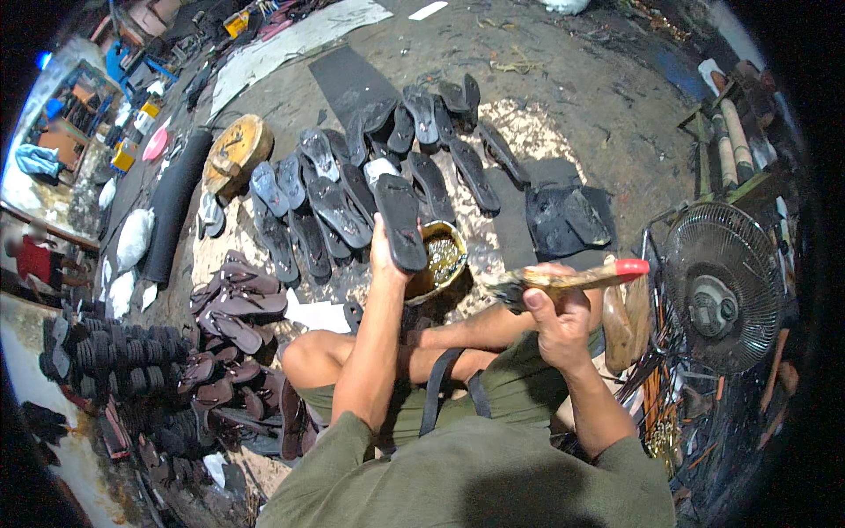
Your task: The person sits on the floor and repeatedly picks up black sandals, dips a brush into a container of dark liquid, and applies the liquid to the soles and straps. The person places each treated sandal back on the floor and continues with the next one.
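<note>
My left hand [382,250] is closed around a dark sandal sole [400,220], held up with its flat face toward me. In my right hand [563,321] is a brush with a red-tipped handle [607,275]; its dark bristles point left. Between the two hands, beyond my crossed legs, stands a tub [461,268] with yellowish-brown glue-like stuff in it. Just past the sole in my left hand, many black sandal soles [339,214] lie spread over the floor, some of them glossy.
A standing fan [717,295] is close on my right, beside a bundle of thin rods. Brown strapped sandals [238,299] and stacked dark soles [123,352] pile up at my left. A round wood block [238,150] and a black roll [179,207] lie farther left.
</note>
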`<action>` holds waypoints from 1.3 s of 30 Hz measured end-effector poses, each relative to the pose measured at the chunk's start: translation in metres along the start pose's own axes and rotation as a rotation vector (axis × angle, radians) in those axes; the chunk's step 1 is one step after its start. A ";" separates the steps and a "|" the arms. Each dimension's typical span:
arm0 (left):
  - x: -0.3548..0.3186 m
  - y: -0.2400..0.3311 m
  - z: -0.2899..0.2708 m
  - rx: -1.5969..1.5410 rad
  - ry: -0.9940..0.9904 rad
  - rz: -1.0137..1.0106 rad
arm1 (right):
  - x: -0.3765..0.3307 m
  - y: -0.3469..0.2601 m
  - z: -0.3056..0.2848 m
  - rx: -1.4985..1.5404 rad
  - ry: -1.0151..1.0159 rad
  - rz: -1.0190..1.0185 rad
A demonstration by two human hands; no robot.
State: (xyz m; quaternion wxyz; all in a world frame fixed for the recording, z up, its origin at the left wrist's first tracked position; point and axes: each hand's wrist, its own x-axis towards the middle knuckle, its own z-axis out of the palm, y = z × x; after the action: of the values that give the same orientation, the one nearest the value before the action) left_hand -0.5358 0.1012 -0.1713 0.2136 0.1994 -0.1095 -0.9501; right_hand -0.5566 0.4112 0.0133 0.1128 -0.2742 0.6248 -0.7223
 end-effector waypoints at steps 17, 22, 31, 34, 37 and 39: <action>0.074 0.001 0.030 0.241 0.180 -0.012 | 0.015 0.025 0.009 -0.059 0.054 -0.017; 0.123 0.000 0.027 0.390 0.444 0.158 | 0.013 0.018 0.005 -0.098 0.068 0.120; -0.070 0.047 0.066 0.848 -0.070 0.297 | 0.019 0.033 -0.004 -0.307 0.177 0.166; -0.230 0.125 0.039 1.327 0.216 0.798 | 0.022 0.045 0.008 -0.151 0.107 0.193; -0.331 0.149 -0.065 1.686 0.942 1.065 | 0.036 0.049 0.037 0.007 -0.011 0.201; -0.390 0.103 -0.140 2.099 1.234 0.616 | 0.046 0.059 0.054 0.003 -0.119 0.169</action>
State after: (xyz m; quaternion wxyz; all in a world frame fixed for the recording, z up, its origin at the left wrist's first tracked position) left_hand -0.1155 0.1678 -0.1368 0.1804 0.6499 -0.7355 -0.0643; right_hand -0.5764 0.3310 -0.0279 0.2104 -0.2628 0.6366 -0.6938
